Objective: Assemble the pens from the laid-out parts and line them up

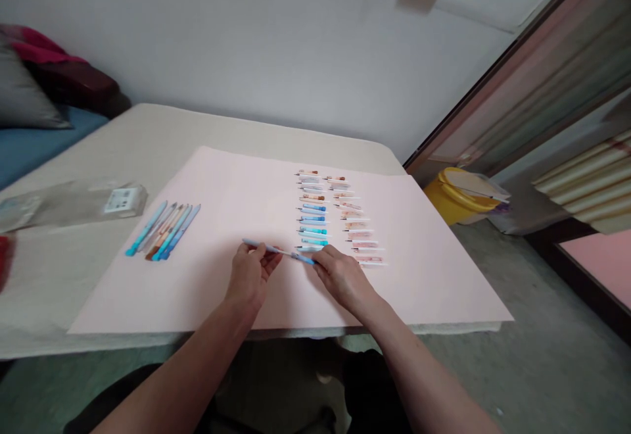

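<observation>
The beige table [236,129] carries a pink sheet [236,184]. On this sheet lie rows of pen parts [312,231], and to their left a group of pens [167,231]. Over its near part, left hand [248,275] and right hand [342,276] have their fingers clamped on opposite ends of one blue pen [303,259].

Bare left hand [248,272] and bare right hand [342,275] hold a slim blue pen [270,248] (thin pale rod [284,252] showing mid-length) above a flat pale-pink sheet [231,187].
</observation>
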